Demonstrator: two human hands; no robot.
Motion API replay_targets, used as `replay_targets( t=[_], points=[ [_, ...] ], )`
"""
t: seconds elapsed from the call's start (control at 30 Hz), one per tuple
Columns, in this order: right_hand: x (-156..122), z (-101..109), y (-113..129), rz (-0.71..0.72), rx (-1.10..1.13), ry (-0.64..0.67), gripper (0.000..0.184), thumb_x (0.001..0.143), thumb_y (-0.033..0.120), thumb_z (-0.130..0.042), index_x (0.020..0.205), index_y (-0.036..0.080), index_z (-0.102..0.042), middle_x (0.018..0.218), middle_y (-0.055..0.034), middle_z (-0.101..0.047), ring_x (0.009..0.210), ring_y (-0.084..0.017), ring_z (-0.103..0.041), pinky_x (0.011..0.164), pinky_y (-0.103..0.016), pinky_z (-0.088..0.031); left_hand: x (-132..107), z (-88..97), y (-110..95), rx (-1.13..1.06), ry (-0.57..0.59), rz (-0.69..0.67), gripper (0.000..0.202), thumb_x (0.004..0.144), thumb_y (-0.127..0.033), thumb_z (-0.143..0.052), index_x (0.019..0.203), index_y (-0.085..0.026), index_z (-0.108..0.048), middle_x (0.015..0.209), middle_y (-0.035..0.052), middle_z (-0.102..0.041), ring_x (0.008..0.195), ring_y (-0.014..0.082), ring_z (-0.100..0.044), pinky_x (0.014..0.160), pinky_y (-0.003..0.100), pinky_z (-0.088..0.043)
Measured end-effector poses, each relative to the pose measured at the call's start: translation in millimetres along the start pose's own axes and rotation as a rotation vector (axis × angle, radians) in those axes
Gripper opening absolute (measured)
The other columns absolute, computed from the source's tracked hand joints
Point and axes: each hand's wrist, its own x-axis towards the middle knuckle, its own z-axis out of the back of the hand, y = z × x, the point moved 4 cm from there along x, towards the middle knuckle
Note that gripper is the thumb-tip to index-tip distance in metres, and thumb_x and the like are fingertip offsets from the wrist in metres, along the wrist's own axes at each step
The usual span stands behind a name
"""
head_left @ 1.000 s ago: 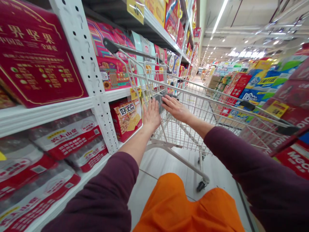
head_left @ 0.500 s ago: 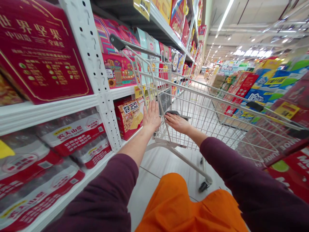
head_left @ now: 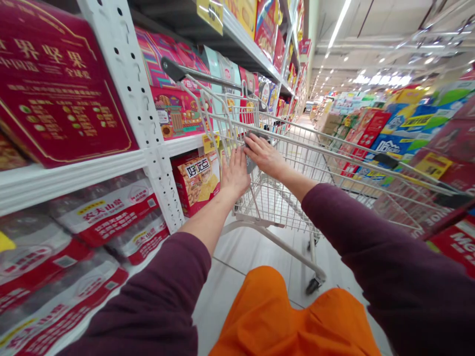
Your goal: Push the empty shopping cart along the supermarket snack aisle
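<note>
A metal wire shopping cart (head_left: 356, 160) stands in front of me, turned partly across the aisle. My left hand (head_left: 235, 178) is open, with fingers stretched upward against the wires at the cart's near left end. Just to its right and slightly higher, my right hand (head_left: 266, 157) bends its fingers over a dark grey cloth (head_left: 260, 133) at the wires. The fingers cover most of the cloth, so its full shape is hidden. Above both hands runs the cart's grey handle bar (head_left: 218, 81), which neither of them touches.
At left, a white shelf (head_left: 74, 175) carries a dark red gift box (head_left: 67, 84), and wrapped bottle packs (head_left: 107, 207) lie below. A red snack box (head_left: 196, 180) stands near my left hand. Stacked cartons (head_left: 404, 133) line the right side. A cart wheel (head_left: 313, 286) rests on the tiled floor.
My right hand has moved up and slightly left along the cart's wires with the dark grey cloth, closer to my left hand. My left hand stays against the wires; the view has shifted slightly.
</note>
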Motion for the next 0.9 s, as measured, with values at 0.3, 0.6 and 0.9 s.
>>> replay_targets(
  t=[0.3, 0.6, 0.9],
  points=[
    [-63.2, -19.6, 19.9, 0.075, 0.014, 0.186, 0.034, 0.093, 0.007, -0.042, 0.119, 0.013, -0.064, 0.134, -0.0186, -0.057, 0.134, -0.027, -0.045, 0.106, -0.051, -0.044, -4.2, 23.8, -7.3, 0.039, -0.026, -0.060, 0.069, 0.084, -0.020, -0.041, 0.148, -0.001, -0.024, 0.162, 0.0158, -0.011, 0.150, 0.0278, -0.009, 0.121, 0.051, -0.009],
    [-47.0, 72.5, -42.2, -0.239, -0.065, -0.105, 0.046, 0.095, 0.013, -0.034, 0.139, 0.019, -0.047, 0.154, -0.0105, -0.036, 0.146, -0.026, -0.023, 0.119, -0.052, -0.025, 34.4, 72.4, -67.9, 0.015, -0.145, -0.163, 0.069, 0.085, -0.016, -0.038, 0.151, -0.006, -0.019, 0.163, 0.0133, -0.009, 0.150, 0.0251, -0.007, 0.121, 0.049, -0.010],
    [-91.5, 67.1, -72.2, -0.546, -0.051, -0.126, 0.041, 0.095, 0.030, -0.040, 0.131, 0.018, -0.055, 0.139, -0.0154, -0.052, 0.121, -0.030, -0.052, 0.098, -0.049, -0.046, 56.3, 50.1, -114.6, 0.049, 0.001, -0.199, 0.067, 0.084, -0.016, -0.038, 0.150, -0.011, -0.025, 0.158, 0.0141, -0.027, 0.148, 0.0276, -0.018, 0.117, 0.057, -0.020]
  ],
)
